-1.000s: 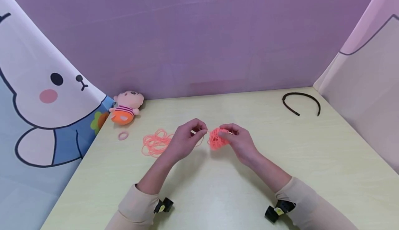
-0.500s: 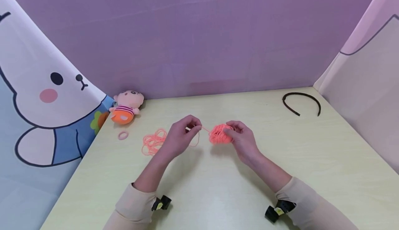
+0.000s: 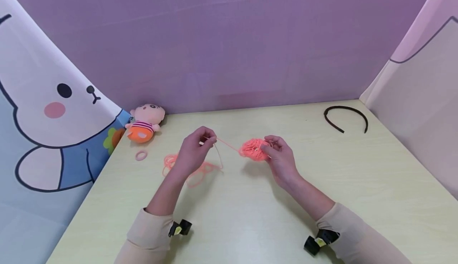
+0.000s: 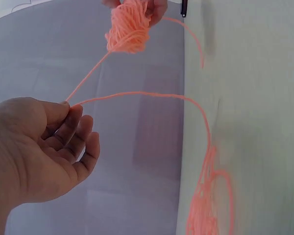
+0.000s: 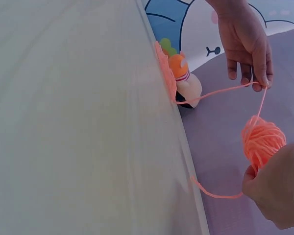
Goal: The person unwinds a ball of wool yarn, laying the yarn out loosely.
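Observation:
My right hand (image 3: 282, 162) grips a small coral-pink ball of yarn (image 3: 253, 150) by its right side, held above the table. Between thumb and forefinger, my left hand (image 3: 195, 152) pinches the strand (image 4: 88, 77) that runs taut to the ball. From those fingertips the yarn hangs down to a loose heap of yarn (image 4: 202, 215) on the table, partly hidden behind the left forearm in the head view. A short loose tail of yarn (image 5: 218, 196) droops from the ball by the right hand in the right wrist view.
A pink plush toy (image 3: 144, 124) in orange shorts lies at the table's back left, with a pale pink ring (image 3: 141, 155) in front of it. A black headband (image 3: 347, 108) rests at the back right. Purple cloth (image 3: 229, 49) hangs behind the table.
My left hand has moved left and slightly away, drawing out a longer taut strand from the ball. The right hand has turned the ball and shifted it slightly right and up.

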The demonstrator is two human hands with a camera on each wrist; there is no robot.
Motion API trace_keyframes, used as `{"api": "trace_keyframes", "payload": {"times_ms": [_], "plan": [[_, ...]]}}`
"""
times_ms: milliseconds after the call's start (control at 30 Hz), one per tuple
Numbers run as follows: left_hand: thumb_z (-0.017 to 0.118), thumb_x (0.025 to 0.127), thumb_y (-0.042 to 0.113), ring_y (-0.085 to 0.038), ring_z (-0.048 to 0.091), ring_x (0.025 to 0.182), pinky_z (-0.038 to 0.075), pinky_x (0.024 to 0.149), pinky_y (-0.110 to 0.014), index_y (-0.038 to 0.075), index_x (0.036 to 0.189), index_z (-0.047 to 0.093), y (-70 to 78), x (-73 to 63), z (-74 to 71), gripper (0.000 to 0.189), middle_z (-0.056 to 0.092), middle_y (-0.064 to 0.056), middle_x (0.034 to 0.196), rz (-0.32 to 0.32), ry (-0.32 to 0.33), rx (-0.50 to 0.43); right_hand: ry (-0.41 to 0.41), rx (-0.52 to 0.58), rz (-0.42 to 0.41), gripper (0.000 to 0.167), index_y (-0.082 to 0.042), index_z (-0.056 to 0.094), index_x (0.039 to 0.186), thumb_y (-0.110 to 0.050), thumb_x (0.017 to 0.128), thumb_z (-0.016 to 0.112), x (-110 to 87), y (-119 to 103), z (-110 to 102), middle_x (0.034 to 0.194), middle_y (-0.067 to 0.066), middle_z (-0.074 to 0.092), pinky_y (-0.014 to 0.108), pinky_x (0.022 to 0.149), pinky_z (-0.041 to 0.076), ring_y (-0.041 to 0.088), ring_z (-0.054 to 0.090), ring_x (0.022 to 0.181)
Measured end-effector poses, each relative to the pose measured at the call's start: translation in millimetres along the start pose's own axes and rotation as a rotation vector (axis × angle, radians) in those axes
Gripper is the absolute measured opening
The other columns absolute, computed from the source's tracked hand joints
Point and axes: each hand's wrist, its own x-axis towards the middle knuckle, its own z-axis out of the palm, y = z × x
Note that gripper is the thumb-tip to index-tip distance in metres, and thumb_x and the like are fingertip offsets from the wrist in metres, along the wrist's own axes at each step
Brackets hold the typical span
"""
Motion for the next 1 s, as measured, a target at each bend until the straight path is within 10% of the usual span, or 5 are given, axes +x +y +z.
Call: {"api": "trace_keyframes", "payload": {"times_ms": [500,1000], "plan": [[0.061,0.102,0.011,-0.025,0.065,0.09,0.051,0.074,-0.034,0.003,0.106,0.063,-2.0,3.9,-22.6,0.009,0.068,-0.012,0.101,-0.089,0.132,-0.02,-0.103,0.07,0.051,0.038,-0.006,0.051,0.131,0.007,0.097,0.04,-2.0,-2.3,0.8,0.113,0.009,0.051,0.022,0.073,0.051,0.015,0.056,0.091],[0.062,0.102,0.011,-0.024,0.064,0.091,0.052,0.076,-0.028,0.004,0.107,0.063,9.7,1.1,-22.1,0.009,0.066,-0.012,0.1,-0.055,0.112,-0.054,-0.194,-0.108,0.025,0.04,0.001,0.049,0.132,0.012,0.094,0.056,-1.6,4.2,-0.5,0.108,0.008,0.051,0.022,0.079,0.055,0.014,0.059,0.091]]}}
